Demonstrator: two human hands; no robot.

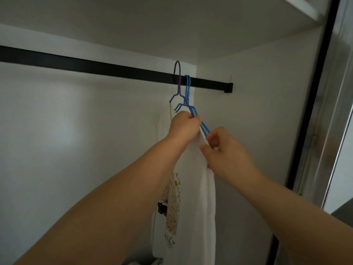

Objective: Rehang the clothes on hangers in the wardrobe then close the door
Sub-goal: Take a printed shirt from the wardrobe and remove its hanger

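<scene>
A black rail (pixel 95 66) runs across the white wardrobe. A purple hanger (pixel 178 81) has its hook raised above the rail. Two blue hangers (pixel 188 87) hang right beside it. A white T-shirt (pixel 202 197) with a colourful print (pixel 172 207) hangs down from the purple hanger. My left hand (pixel 184 126) grips the purple hanger's shoulder together with the shirt's top. My right hand (pixel 223 150) pinches the white cloth just below the blue hangers' lower arms. The lower parts of the hangers are hidden behind my hands.
The wardrobe's right side wall (pixel 257 111) stands close to the hangers, where the rail ends in a black bracket (pixel 228 87). A dark-framed sliding door (pixel 324 92) sits at the far right. A shelf (pixel 152 25) closes the space above the rail.
</scene>
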